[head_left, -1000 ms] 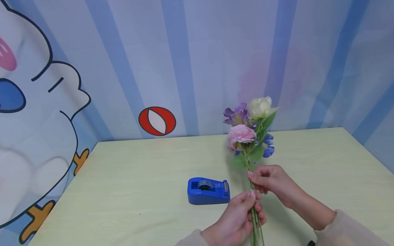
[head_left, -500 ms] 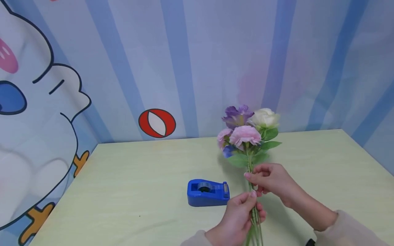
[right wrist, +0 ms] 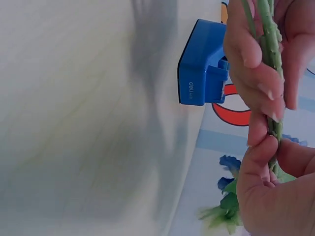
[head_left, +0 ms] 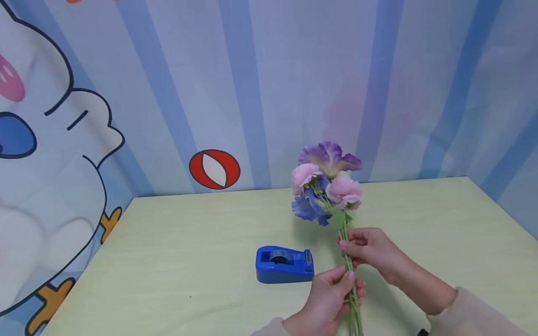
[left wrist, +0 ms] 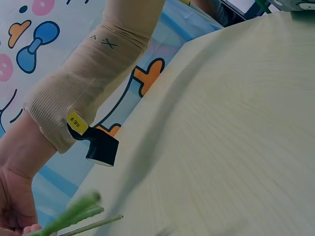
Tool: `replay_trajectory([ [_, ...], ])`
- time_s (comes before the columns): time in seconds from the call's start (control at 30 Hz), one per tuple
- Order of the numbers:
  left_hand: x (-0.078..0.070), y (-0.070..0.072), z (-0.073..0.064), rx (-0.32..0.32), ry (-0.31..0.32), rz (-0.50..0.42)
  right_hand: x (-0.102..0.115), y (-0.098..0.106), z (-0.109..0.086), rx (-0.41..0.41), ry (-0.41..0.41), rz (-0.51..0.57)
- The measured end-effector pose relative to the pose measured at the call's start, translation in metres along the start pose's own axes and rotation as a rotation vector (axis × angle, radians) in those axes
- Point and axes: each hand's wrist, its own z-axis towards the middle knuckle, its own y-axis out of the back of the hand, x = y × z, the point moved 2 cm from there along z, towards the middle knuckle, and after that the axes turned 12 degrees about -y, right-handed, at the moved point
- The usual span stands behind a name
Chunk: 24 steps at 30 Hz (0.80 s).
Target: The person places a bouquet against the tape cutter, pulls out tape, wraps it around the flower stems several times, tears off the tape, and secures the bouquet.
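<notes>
A bunch of artificial flowers (head_left: 343, 190) stands above the table, tilted slightly left, with pink, purple and blue blooms on thin green stems. My left hand (head_left: 325, 298) grips the stems low down, thumb laid across them. Just above it, my right hand (head_left: 374, 249) pinches the same stems below the leaves. In the right wrist view, the fingers of both hands meet around the stems (right wrist: 269, 44). Cut stem ends (left wrist: 81, 211) poke out in the left wrist view. Left of the hands sits a blue tape dispenser (head_left: 284, 275) with a clear roll in it.
The pale wooden table (head_left: 168, 261) reaches back to a striped blue backdrop (head_left: 290, 93) with cartoon prints. A grey object (left wrist: 295, 5) lies at the table's far corner in the left wrist view. A small black item (head_left: 423, 332) shows at the bottom edge by the right sleeve.
The bunch has turned between my hands: the white bloom has gone behind the others and the blue one has come to the front left. Both hands stay near the same spot.
</notes>
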Motion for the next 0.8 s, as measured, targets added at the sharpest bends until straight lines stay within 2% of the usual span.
replay_trajectory([
  [0.13,0.003,0.002,0.002,0.024,-0.012,0.062,-0.006,0.001,0.004,0.068,-0.03,0.06],
  [0.3,0.009,0.006,0.005,-0.003,-0.103,0.142,-0.014,0.001,0.01,0.097,-0.04,0.087],
  [0.43,0.013,0.008,0.008,-0.032,-0.161,0.168,-0.019,0.002,0.015,0.104,-0.073,0.115],
  [0.6,0.017,0.009,0.011,-0.053,-0.199,0.199,-0.024,0.001,0.019,0.074,-0.098,0.129],
  [0.8,0.02,0.011,0.013,-0.08,-0.219,0.209,-0.028,-0.002,0.025,-0.016,-0.134,0.064],
])
